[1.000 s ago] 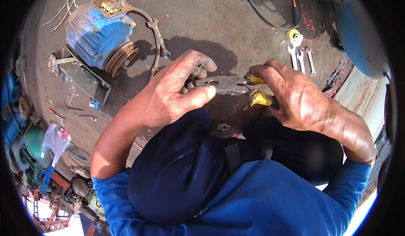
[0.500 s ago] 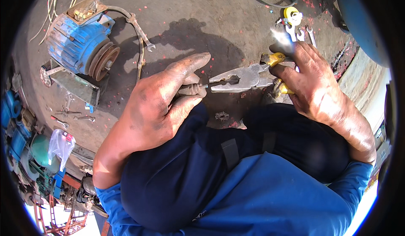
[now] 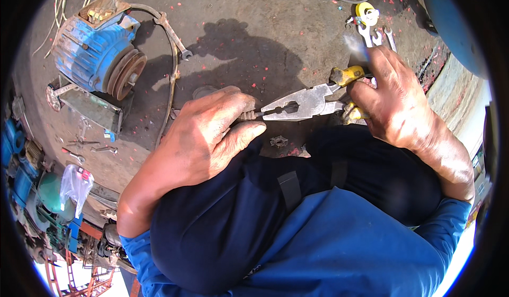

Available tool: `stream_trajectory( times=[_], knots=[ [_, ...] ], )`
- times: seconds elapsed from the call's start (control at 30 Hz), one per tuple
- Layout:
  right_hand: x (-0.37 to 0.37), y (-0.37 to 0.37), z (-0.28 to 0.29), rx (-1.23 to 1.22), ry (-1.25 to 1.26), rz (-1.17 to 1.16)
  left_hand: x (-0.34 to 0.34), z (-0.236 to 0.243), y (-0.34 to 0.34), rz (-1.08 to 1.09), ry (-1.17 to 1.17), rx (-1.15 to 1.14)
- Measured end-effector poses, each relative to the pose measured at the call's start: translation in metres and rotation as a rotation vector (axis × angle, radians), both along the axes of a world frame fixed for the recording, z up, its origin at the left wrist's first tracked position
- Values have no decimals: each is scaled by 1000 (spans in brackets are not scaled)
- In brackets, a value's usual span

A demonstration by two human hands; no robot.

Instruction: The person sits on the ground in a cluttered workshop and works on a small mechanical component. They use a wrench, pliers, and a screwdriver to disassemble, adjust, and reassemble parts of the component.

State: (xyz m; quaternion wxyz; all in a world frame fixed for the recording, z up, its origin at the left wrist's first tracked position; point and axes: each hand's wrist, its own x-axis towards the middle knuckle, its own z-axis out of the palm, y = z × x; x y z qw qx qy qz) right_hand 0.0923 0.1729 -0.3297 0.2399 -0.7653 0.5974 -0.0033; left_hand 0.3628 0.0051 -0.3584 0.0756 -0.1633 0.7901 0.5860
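My right hand (image 3: 400, 103) grips the yellow handles of steel pliers (image 3: 305, 103), whose jaws point left. The jaws pinch a small dark metal part (image 3: 246, 115) that my left hand (image 3: 207, 135) holds between thumb and fingers. Both hands hover above my dark blue trouser knees. Most of the small part is hidden inside my left fist.
A blue electric motor (image 3: 98, 45) with a pulley sits on the oily concrete floor at the upper left, with a long spanner (image 3: 172, 32) beside it. Several wrenches (image 3: 376, 34) and a yellow roll lie at the upper right. A small nut-like piece (image 3: 278, 141) lies near my knee.
The view has shifted so the motor sits a little further right. Both hands stay on the pliers and the small part; the pliers have tilted and my right hand has moved up and right.
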Motion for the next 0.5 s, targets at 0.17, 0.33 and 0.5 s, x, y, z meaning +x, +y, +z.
stream_trajectory(
  times=[0.17,0.33,0.5],
  knots=[
    [7,1,-6,-96,14,-16,3,-7,6,26,71,-49],
    [5,3,-3,-18,-2,-16,0,-7,7,-1,92,-68],
    [5,5,-7,31,-50,-10,-3,-10,6,-142,101,-239]
  ],
)
